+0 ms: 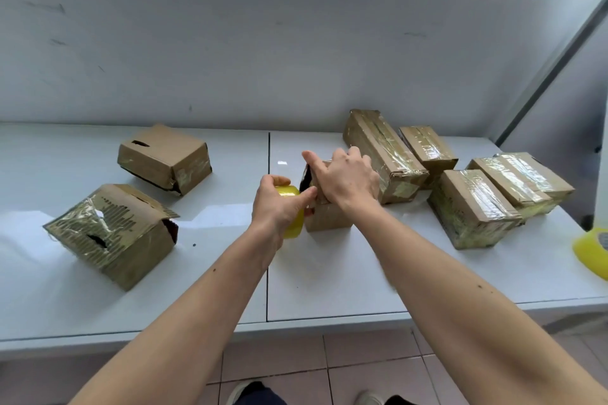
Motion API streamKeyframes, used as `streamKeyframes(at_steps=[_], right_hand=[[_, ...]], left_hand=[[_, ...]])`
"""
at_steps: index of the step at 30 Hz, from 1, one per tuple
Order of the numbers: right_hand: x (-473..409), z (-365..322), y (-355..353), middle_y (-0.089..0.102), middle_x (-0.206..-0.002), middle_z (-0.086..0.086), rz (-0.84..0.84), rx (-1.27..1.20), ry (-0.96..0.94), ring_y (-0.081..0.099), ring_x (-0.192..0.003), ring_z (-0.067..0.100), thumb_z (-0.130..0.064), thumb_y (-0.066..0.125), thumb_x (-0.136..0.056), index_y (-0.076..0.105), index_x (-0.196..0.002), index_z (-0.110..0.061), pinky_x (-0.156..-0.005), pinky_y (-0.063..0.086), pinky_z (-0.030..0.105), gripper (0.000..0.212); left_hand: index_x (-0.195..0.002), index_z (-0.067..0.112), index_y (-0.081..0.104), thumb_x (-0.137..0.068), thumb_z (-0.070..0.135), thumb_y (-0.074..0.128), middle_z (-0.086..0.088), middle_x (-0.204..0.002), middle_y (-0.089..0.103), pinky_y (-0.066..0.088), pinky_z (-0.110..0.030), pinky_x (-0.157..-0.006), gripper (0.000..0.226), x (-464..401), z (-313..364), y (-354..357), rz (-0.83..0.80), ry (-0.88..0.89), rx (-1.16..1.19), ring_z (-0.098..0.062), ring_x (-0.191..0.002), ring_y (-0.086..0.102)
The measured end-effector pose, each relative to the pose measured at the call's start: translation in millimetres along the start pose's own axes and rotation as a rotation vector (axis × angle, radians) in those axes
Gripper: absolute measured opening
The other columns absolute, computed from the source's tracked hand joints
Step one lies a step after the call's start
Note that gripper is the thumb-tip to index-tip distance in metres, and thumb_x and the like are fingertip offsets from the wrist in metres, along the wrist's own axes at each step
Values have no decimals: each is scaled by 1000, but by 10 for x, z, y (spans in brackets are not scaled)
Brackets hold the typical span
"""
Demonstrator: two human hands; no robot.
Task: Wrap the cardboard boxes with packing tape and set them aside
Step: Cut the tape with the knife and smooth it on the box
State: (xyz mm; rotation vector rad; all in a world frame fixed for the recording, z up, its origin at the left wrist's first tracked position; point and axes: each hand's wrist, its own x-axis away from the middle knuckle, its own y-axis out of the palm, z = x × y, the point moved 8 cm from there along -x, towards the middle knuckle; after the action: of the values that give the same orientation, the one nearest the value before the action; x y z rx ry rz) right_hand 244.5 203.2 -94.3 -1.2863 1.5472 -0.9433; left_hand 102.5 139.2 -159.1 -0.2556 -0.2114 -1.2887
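A small cardboard box [325, 219] stands on the white table [329, 279] at the middle, with a dark opening showing at its upper left. My right hand [345, 177] lies over its top, thumb stretched out to the left, the fingers bent down behind the box. My left hand [279, 207] grips a yellow roll of packing tape [294, 222] right against the box's left side. Most of the box's top is hidden under my right hand.
Two worn boxes lie at the left, one near [112, 233] and one farther back [164, 158]. Several taped boxes [473, 207] are grouped at the right by the wall. A second yellow tape roll [592, 251] sits at the table's right edge.
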Motion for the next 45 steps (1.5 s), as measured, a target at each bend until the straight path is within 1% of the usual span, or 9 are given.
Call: streamKeyframes(at_steps=[6,11,18,22,27,34,38,42,45], right_hand=[[503,530,-173,62,-110,10,162,-419,118,52,-111,30,-55,39,-100,70,-91,-11,-84,40,36,55],[563,432,32,59,-120,9,19,-86,94,47,-120,31,-48,40,-101,59,-114,-13,-81,39,38,42],[453,150,494,16,-164,-7,-275,-21,-54,0,-152,22,-47,18,-105,29,-152,-33,-119,6,55,51],[480,101,535,35,-151,-2,-204,51,-87,12,-148,25,-45,18,-103,41,-141,-28,-111,20,58,47],[228,107,513,50,-136,8,-331,22,26,32,-132,31,-45,20,-103,54,-132,-24,-95,31,51,49],[180,64,498,65,-119,11,-183,69,-17,48,-120,31,-46,22,-103,69,-115,-14,-92,36,47,58],[157,238,168,66,-116,13,-31,-154,88,51,-119,32,-52,26,-102,70,-106,-12,-97,38,48,60],[220,327,22,63,-105,7,-94,-492,108,51,-107,26,-87,40,-76,60,-91,-18,-93,46,46,74],[281,367,103,65,-94,2,-225,-831,145,60,-86,17,-68,68,-77,62,-96,-14,-69,50,31,57]], left_hand=[[-100,21,55,-75,53,67,-11,-106,70,56,-55,-90,42,240,-190,-73,15,-103,92,-34,-95,72],[-108,21,55,-74,36,86,-2,-108,61,56,-44,-87,48,325,-286,-112,31,-35,-141,-25,-100,61],[-98,27,52,-45,26,84,-2,-102,63,59,-43,-84,62,335,-332,-135,2,-28,-177,-25,-96,65],[-96,29,50,-43,33,81,-1,-102,64,58,-44,-86,61,329,-328,-109,-21,-14,-192,-25,-96,66],[-97,28,51,-50,25,88,-4,-103,64,59,-48,-83,60,390,-306,-86,-47,-9,-189,-28,-95,67],[-96,26,51,-52,17,91,-7,-102,66,59,-50,-82,60,352,-316,-76,-37,-20,-176,-31,-94,69],[-101,22,52,-64,12,92,-5,-106,61,58,-42,-77,55,444,-186,-80,-13,30,-177,-26,-96,63],[-108,20,55,-71,11,88,-2,-104,57,50,-29,-62,51,596,95,-87,-57,162,-93,-17,-88,56],[-106,23,57,-73,15,87,-3,-107,57,55,-35,-67,46,674,238,-176,-62,184,-97,-23,-95,59]])
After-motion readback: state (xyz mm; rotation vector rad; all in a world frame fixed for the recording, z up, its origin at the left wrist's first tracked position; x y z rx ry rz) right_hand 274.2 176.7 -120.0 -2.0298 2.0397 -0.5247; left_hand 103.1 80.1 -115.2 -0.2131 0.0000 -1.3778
